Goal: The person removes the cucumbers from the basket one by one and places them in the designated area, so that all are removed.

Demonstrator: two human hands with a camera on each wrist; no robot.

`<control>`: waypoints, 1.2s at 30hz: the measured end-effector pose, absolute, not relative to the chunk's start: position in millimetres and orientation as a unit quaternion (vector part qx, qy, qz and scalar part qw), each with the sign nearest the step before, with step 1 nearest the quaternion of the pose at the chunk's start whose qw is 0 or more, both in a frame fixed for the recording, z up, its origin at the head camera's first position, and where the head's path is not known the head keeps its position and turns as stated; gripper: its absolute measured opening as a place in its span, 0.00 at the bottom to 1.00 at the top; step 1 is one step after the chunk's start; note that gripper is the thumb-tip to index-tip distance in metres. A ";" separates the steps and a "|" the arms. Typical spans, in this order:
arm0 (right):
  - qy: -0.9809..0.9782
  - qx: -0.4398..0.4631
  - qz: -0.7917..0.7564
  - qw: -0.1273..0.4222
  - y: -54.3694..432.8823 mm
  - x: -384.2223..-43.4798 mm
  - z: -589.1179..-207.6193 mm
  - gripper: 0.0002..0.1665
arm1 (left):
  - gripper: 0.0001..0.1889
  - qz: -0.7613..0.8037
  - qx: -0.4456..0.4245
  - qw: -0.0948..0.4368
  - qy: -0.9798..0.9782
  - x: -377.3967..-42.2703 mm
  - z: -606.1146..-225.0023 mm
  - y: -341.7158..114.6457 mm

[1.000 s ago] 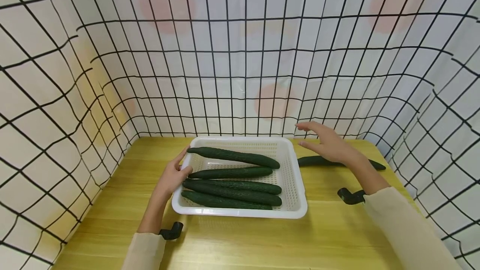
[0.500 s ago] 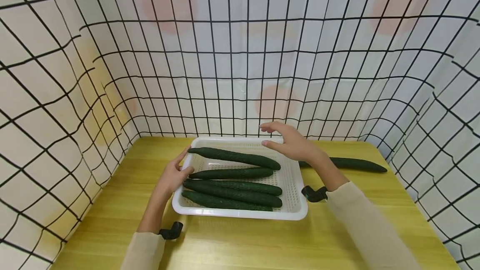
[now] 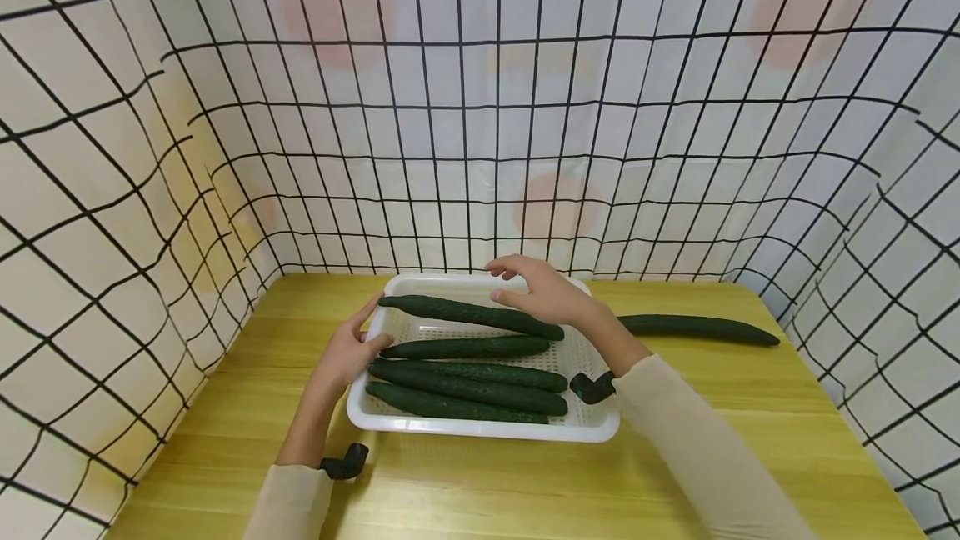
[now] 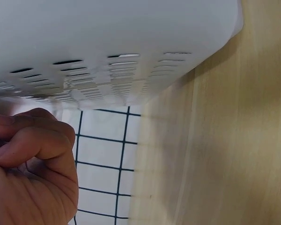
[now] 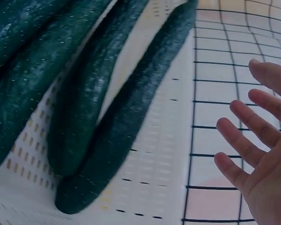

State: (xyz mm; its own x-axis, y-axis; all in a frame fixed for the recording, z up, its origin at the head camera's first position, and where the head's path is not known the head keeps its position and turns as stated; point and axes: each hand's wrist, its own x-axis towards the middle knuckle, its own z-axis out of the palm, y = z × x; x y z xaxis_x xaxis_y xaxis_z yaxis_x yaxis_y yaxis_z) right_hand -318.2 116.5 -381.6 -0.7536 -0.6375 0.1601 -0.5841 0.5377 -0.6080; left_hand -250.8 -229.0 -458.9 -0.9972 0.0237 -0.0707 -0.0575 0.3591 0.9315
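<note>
A white plastic basket [image 3: 480, 432] with slotted sides stands on the table, and several long dark green cucumbers [image 3: 465, 347] lie lengthwise in it. My left hand [image 3: 347, 350] holds the basket's left rim, thumb at the inner side; its curled fingers also show beside the basket wall [image 4: 131, 28] in the left wrist view. My right hand [image 3: 551, 294] hovers over the far right part of the basket, above the rearmost cucumber [image 3: 450, 308]. In the right wrist view its fingers [image 5: 243, 140] are spread and hold nothing, apart from the cucumbers.
One more cucumber [image 3: 697, 328] lies on the wooden table [image 3: 480, 490] to the right of the basket. Black wire grid panels [image 3: 480, 132] close off the back and both sides. A black wrist camera [image 3: 592, 388] sits at each wrist.
My right hand has moved left from above the cucumber on the table to over the basket, then dipped slightly lower. The left hand and the basket have stayed in place.
</note>
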 end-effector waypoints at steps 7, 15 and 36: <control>0.882 -0.345 -0.317 0.056 109.6 -324.7 -401.2 0.33 | 0.41 0.562 -0.016 0.024 0.826 -252.9 -461.6 -228.0; 0.894 -0.334 -0.292 0.066 105.7 -333.3 -422.5 0.33 | 0.41 0.558 -0.013 0.023 0.829 -252.4 -460.9 -226.8; 0.903 -0.366 -0.209 0.080 99.6 -327.8 -445.0 0.32 | 0.41 0.546 -0.019 0.011 0.838 -250.3 -467.8 -227.9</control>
State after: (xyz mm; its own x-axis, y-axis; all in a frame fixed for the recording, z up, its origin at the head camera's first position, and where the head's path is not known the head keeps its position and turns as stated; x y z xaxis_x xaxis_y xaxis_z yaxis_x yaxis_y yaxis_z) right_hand -327.8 99.6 -445.0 -0.7192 -0.6947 0.0088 -0.6281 0.6448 -0.4356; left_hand -250.3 -227.9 -467.8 -0.9990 -0.0191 -0.0396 -0.0439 0.4041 0.9137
